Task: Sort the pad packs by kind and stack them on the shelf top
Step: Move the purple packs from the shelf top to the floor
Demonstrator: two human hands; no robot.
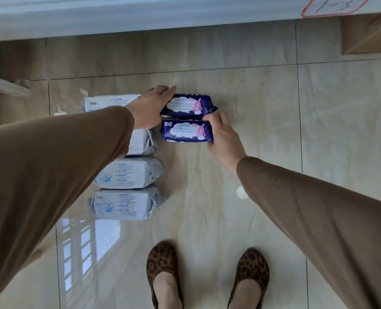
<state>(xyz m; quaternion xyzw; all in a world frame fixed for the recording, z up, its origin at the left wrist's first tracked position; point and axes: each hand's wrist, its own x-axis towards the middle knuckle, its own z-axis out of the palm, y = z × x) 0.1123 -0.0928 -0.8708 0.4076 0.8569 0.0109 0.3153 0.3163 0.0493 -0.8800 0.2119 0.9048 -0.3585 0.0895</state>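
Gripping the near blue pack [186, 131], right hand [224, 139]; left hand [152, 108] touches the far blue pack [187, 105].

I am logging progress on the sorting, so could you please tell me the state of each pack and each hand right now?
Far dark blue pack: flat on the floor, left hand against its left end.
Near dark blue pack: flat on the floor beside the far one, right hand gripping its right end.
White packs: in a column on the floor, untouched, top ones partly hidden by the sleeve.

A red-edged label [334, 5] bears handwriting, roughly "1-3"; pack print unreadable.
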